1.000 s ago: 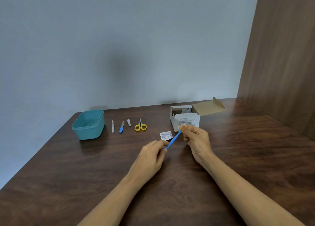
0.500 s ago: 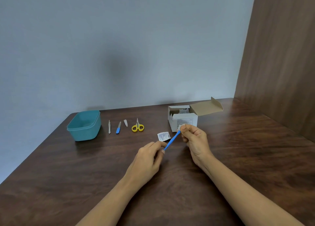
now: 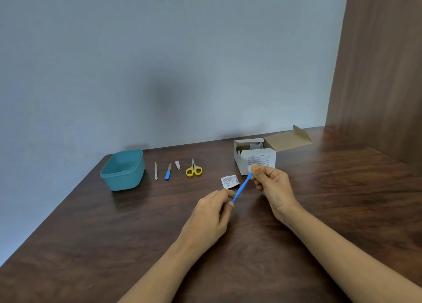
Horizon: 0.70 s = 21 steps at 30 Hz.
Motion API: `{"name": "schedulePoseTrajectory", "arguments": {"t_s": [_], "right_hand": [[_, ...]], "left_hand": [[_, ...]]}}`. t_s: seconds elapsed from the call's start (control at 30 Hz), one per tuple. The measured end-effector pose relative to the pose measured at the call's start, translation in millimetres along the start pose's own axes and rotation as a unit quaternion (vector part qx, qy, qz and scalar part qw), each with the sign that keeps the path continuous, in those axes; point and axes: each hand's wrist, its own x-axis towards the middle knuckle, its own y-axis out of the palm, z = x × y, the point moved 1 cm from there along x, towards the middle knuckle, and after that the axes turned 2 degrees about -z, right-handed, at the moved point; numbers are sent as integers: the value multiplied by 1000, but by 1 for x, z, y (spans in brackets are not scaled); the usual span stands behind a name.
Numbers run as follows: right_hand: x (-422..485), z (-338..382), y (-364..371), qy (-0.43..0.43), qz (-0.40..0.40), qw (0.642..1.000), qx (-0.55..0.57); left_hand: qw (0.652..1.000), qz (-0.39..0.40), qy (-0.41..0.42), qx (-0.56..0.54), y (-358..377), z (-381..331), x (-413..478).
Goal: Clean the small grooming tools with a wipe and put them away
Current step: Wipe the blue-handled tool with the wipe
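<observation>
One blue tool (image 3: 242, 187) spans both hands: left hand (image 3: 212, 213) pinches its near end, right hand (image 3: 271, 188) pinches the wipe (image 3: 253, 167) round its far tip. Vs 1 s ago, grips and wipe posn barely differ (only the view drifts), so wiping probably isn't done. Beyond the left fingertips: torn sachet (image 3: 229, 181), scissors (image 3: 193, 170), tub (image 3: 123, 179).

We have 1 view, worn on our head, facing forward and down over the table (image 3: 91, 234); our left hand (image 3: 211, 213) and right hand (image 3: 274, 188) sit near, the wall (image 3: 159, 62) beyond them.
</observation>
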Motion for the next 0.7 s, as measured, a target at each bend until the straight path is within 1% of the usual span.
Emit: {"name": "schedulePoseTrajectory", "arguments": {"t_s": [0.23,0.3,0.33,0.4,0.47,0.53,0.57,0.63,0.7], "right_hand": [[2,-2,1,-25,32,999,-24],[2,1,0,-52,35,997,-56],[2,3,-1,-78,33,992,-91],[1,7,-6,-144,28,970,-194],[0,13,-9,-198,25,936,-291],[-1,17,-11,-232,23,911,-341],[0,18,-12,-242,19,904,-352],[-1,17,-11,-238,-1,907,-347],[-2,14,-9,-207,-33,926,-314]], "left_hand": [[1000,5,-2,-3,-2,-1,1],[1000,10,-4,-3,-2,-1,1],[1000,11,-5,-2,-2,-2,1],[1000,11,-8,2,-3,-2,2],[1000,8,-12,5,-3,-2,2],[1000,4,-13,8,-4,-4,2],[1000,3,-12,8,-4,-4,2],[1000,4,-13,6,-4,-6,3],[1000,3,-15,1,-3,-8,3]]}}
